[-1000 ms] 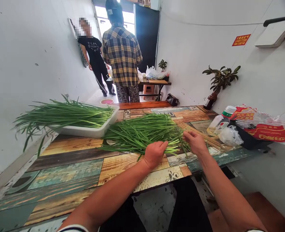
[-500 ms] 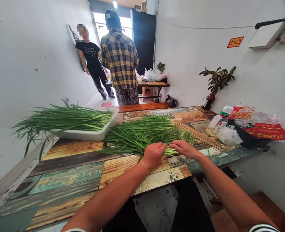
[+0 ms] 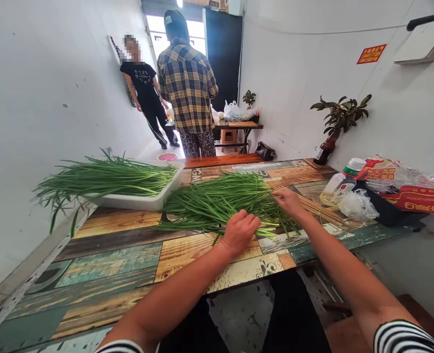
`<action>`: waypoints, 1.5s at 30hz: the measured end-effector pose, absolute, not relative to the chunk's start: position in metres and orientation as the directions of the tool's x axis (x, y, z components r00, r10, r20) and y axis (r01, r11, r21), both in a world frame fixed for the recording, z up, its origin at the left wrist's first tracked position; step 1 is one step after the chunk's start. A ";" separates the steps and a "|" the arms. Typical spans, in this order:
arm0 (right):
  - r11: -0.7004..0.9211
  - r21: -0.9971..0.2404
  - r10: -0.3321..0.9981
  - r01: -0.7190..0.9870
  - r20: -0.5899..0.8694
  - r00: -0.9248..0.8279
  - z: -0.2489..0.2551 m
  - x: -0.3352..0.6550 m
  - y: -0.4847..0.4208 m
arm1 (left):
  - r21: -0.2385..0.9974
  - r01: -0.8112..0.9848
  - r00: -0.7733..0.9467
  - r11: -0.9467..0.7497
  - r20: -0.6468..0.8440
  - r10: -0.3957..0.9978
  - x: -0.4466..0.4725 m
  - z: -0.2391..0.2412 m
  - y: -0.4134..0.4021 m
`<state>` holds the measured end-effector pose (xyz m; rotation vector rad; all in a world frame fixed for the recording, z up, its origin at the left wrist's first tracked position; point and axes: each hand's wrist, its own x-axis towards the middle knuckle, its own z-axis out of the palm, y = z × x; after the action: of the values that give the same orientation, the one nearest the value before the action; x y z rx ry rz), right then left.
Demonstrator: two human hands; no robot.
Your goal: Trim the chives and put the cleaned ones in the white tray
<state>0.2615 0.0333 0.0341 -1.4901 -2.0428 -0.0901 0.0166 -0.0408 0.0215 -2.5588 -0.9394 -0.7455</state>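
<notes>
A loose heap of green chives (image 3: 217,201) lies on the patterned wooden table (image 3: 110,255). My left hand (image 3: 240,232) rests closed on the near, pale stem ends of the heap. My right hand (image 3: 287,200) reaches over the heap's right side, fingers pinched on a few chive stalks. A bundle of thin bamboo skewers (image 3: 316,208) lies just right of that hand. More chives (image 3: 102,177) fill a white tray (image 3: 136,200) at the left.
A plastic bottle (image 3: 340,184), a crumpled clear bag (image 3: 358,205) and red-printed bags (image 3: 411,193) sit at the table's right. A potted plant (image 3: 336,122) stands by the wall. Two people (image 3: 187,88) stand in the passage beyond, near a small table (image 3: 239,125).
My right hand moved from beside my left hand back up and to the right over the chives. My left hand stayed on the stem ends.
</notes>
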 end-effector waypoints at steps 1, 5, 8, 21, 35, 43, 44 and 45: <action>0.365 -0.247 0.842 0.898 0.500 -0.205 0.030 0.258 0.041 | -0.115 0.662 0.652 -0.740 0.574 0.495 0.016 0.022 -0.041; 0.378 -0.181 0.828 0.908 0.505 -0.245 0.017 0.252 0.059 | -0.133 0.617 0.694 -0.776 0.557 0.456 0.014 0.020 -0.037; 0.411 -0.075 0.797 0.909 0.514 -0.318 0.015 0.255 0.059 | -0.142 0.638 0.695 -0.757 0.531 0.486 0.015 0.019 -0.037; 0.497 -0.566 0.860 0.658 0.420 -0.290 0.057 0.233 -0.058 | -0.066 0.684 0.543 -0.727 0.712 0.446 0.020 0.008 -0.035; 0.619 -0.542 0.784 0.569 0.469 -0.406 0.023 0.220 -0.037 | -0.095 0.621 0.620 -0.778 0.666 0.414 0.018 0.005 -0.035; 0.134 -0.531 0.886 0.837 0.442 0.139 0.027 0.277 -0.023 | -0.081 0.704 0.592 -0.706 0.617 0.519 0.017 0.005 -0.033; 0.095 -0.436 0.873 0.895 0.469 0.136 0.035 0.275 -0.029 | -0.087 0.709 0.594 -0.700 0.609 0.525 0.017 0.005 -0.033; 0.084 -0.340 0.854 0.937 0.509 0.108 0.043 0.269 -0.035 | -0.093 0.713 0.595 -0.695 0.603 0.531 0.018 0.005 -0.033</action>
<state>0.2690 -0.0353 0.0428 -1.7734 -1.7497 -0.1719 0.0181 -0.0335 0.0052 -2.5013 -1.0099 -0.7897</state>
